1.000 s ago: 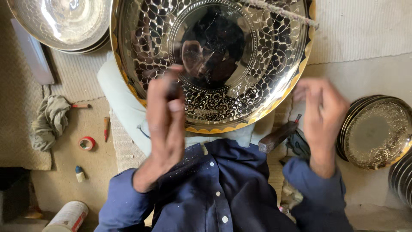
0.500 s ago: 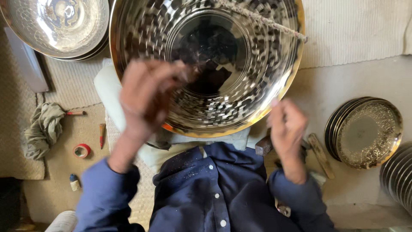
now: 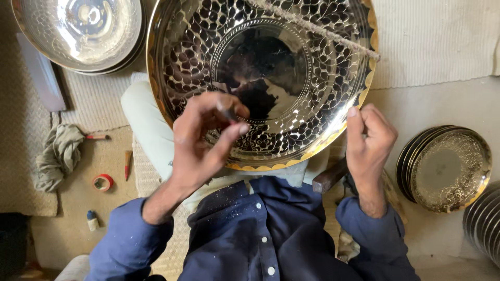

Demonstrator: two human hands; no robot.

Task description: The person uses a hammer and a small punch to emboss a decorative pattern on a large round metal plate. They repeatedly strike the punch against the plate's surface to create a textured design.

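A large round brass plate [image 3: 291, 62] with an engraved leaf pattern and a scalloped gold rim leans against my lap. My left hand [image 3: 200, 143] hovers over its lower middle, with the fingers pinched on a small dark tool [image 3: 229, 113] whose tip is near the plate's surface. My right hand [image 3: 371, 138] is curled at the plate's lower right rim, thumb against the edge. A thin rough stick [image 3: 317, 30] lies across the upper right of the plate.
Shiny plain bowls [image 3: 78, 31] are stacked at the top left. Engraved plates [image 3: 448, 169] are stacked at the right, with more rims at the right edge. A rag [image 3: 60, 156], red tape roll [image 3: 102, 182], chisel [image 3: 127, 164], small bottle [image 3: 92, 220] and wooden handle [image 3: 328, 177] lie around me.
My left hand rose over the plate, then came back down towards its lower middle with the tool. My right hand moved in from the right and now rests at the rim.
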